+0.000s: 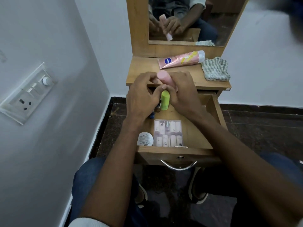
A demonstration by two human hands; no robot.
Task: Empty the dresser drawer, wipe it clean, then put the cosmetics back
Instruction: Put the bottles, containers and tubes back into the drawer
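The wooden drawer [214, 118] stands pulled open under the dresser top [144, 69]. Above its back end my right hand [182, 94] grips a pale pink bottle [164, 77], and the fingers of my left hand [142, 97] curl against the bottle's near side. Just below the hands a lime-green bottle [164, 100] stands in the drawer, with small dark items partly hidden beside it. Nearer the front lie a clear pack of small white bottles [168, 133] and a round white jar [145, 139]. A pink tube [181, 59] and a striped cloth [215, 68] lie on the dresser top.
A mirror [213, 30] rises behind the dresser top and reflects the hands with the bottle. A wall with a switch panel [27, 92] closes the left side. The drawer's metal handle [178, 167] sits above my knees, and dark tiled floor lies around the dresser.
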